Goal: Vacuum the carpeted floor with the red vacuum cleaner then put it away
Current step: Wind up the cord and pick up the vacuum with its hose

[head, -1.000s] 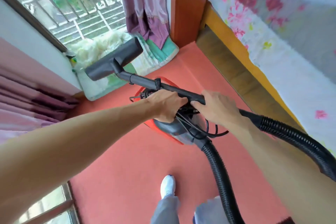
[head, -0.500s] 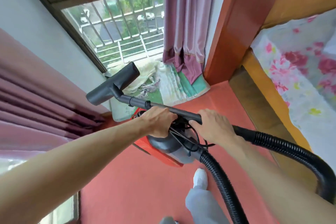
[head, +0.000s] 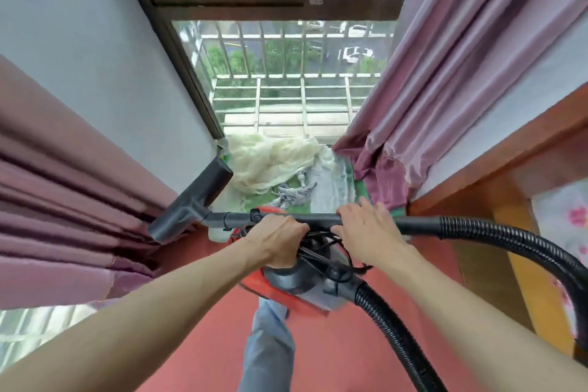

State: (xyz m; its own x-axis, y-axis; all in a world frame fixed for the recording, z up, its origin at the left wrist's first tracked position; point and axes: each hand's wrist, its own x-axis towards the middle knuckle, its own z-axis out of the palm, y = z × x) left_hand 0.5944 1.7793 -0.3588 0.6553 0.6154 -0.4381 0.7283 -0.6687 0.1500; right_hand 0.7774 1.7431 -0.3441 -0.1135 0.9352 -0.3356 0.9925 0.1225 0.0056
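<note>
The left hand (head: 276, 240) is clenched, its fingers curled under at the top of the red vacuum cleaner (head: 296, 280), among loops of black cable (head: 321, 251). Whether the carry handle or the tube above it is gripped cannot be told. Just beside it, on the other side of a short bare stretch of the black wand (head: 319, 220), the right hand (head: 369, 232) is laid over that wand, with the fingers draped across its top and the thumb on the near side, so the wand is grasped. The cleaner's grey-topped, red-shelled body is seen directly beneath both hands, and a leg in grey-blue trousers (head: 270, 344) shows below it. Beyond the left hand the wand is ended by the black floor nozzle (head: 194, 200), which is raised and tilted near a mauve curtain (head: 63, 216). Past the right hand the wand is joined to the ribbed black hose (head: 509, 239), which is looped outward and brought back to the body under the right forearm. Red carpet (head: 203, 344) is spread under everything. Ahead of the hands a heap of cream cloth (head: 270, 162) lies at the foot of the barred window (head: 286, 73). A second curtain (head: 461, 73) and a wooden bed frame (head: 525, 264) are found out beyond the right hand.
</note>
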